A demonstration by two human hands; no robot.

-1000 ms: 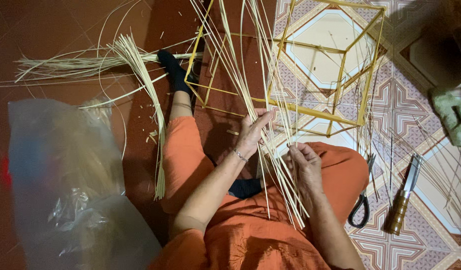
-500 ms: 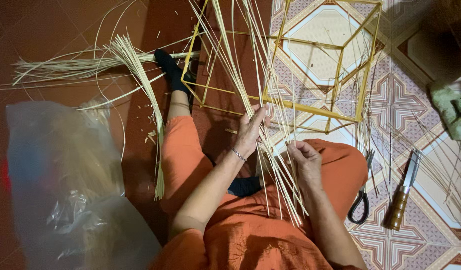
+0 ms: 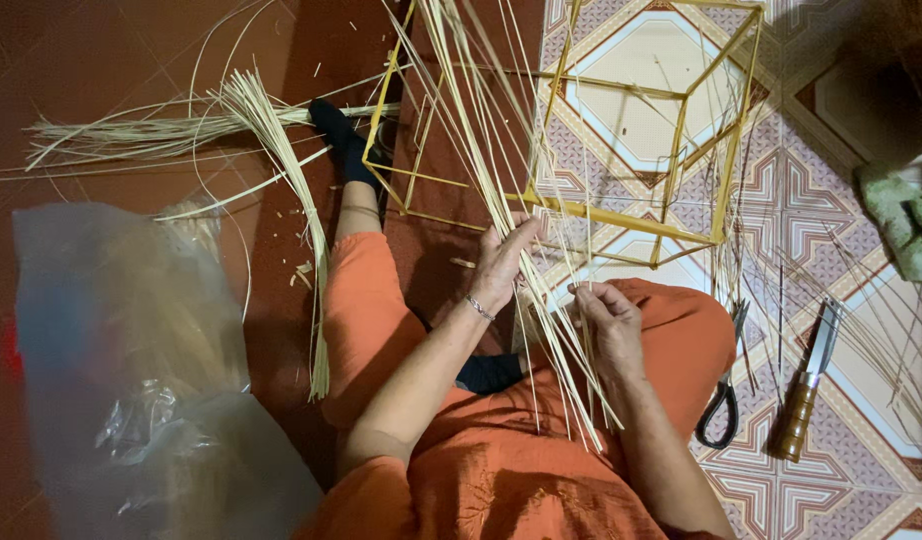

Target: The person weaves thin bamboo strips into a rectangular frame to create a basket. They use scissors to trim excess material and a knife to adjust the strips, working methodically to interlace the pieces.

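Head view, looking down at your lap as you sit on the floor (image 3: 131, 90). Your left hand (image 3: 501, 262) has its fingers closed loosely about a bundle of pale bamboo strips (image 3: 481, 150) close to the lower bar of the yellow frame (image 3: 621, 215), which stands just ahead of your knees, partly on the patterned tiles. Your right hand (image 3: 606, 320) pinches a few of the same strips lower down, above your right thigh, fingers curled shut on them. The strips fan upward through the frame and trail down over your lap. The step in hand appears to be gathering and aligning strips against the frame bar. The next move likely calls for keeping the left grip steady while the right separates a single strip without letting the others slip. Scissors (image 3: 721, 405) and a wooden-handled knife (image 3: 806, 390) lie to your right; a loose sheaf (image 3: 271, 130) and a clear plastic bag (image 3: 131, 380) lie to your left.
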